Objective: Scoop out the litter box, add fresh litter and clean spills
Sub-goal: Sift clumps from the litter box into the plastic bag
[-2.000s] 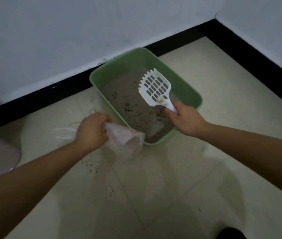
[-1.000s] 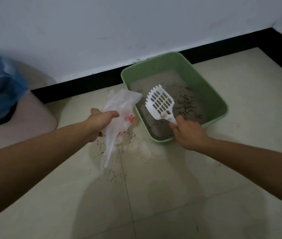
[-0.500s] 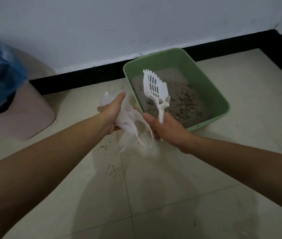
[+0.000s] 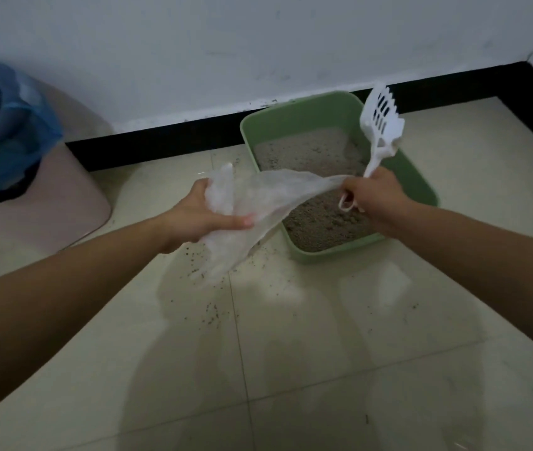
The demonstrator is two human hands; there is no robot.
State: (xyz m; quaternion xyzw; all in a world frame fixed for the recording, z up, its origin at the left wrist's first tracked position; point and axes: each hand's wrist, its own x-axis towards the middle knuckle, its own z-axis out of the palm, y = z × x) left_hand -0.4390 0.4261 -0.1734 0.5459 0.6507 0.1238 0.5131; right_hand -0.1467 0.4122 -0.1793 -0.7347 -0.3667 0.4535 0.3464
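You have nothing to read here — no word, label, brand mark or number shows on the plastic bag (image 4: pixel 258 203), the scoop (image 4: pixel 380 125) or the litter box (image 4: pixel 294 122). The bin (image 4: pixel 63 196) and its blue liner (image 4: pixel 8 125) carry no legible print either — the picture is dim.

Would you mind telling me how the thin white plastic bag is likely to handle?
The thin white plastic bag probably stays floppy: it sags between the left hand and right hand. It looks light and empty, and likely needs holding open.
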